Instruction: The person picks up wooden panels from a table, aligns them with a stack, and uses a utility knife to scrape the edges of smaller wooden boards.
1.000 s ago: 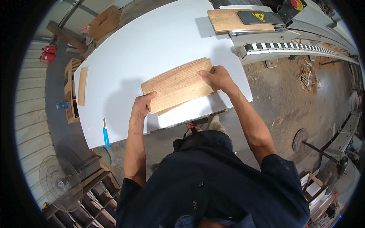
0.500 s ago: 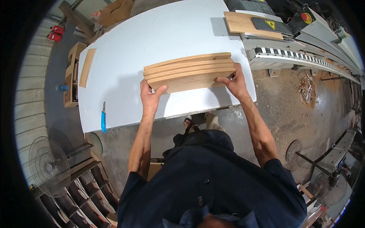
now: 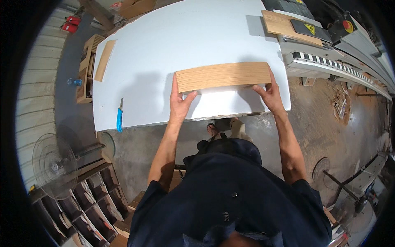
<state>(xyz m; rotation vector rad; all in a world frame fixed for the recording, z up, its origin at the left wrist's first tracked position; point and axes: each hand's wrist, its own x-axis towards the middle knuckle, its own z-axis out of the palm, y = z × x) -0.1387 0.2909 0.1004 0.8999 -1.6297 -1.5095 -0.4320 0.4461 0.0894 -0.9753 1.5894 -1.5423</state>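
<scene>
A stack of light wooden boards (image 3: pixel 223 76) is held by its two ends near the front edge of the white table (image 3: pixel 148 53). Its long grained side faces up, so the separate boards cannot be told apart now. My left hand (image 3: pixel 181 103) grips the left end, fingers along the end and thumb at the near lower edge. At the opposite end, my right hand (image 3: pixel 271 96) grips in the same way. Whether the stack touches the tabletop cannot be told. Left of it lies a blue-handled utility knife (image 3: pixel 119 118), blade pointing away from me.
A single wooden strip (image 3: pixel 105 60) lies at the table's left. Another board (image 3: pixel 284 24) rests on the machine (image 3: pixel 329 61) to the right, which has a red emergency button (image 3: pixel 348 26). Standing fan (image 3: pixel 54 166) and shelving rack (image 3: pixel 88 201) are at lower left.
The stack has been turned in my hands: stepped board edges showed before, and one even grained surface shows now. Table and surroundings have shifted slightly in view. Both hands keep their grip.
</scene>
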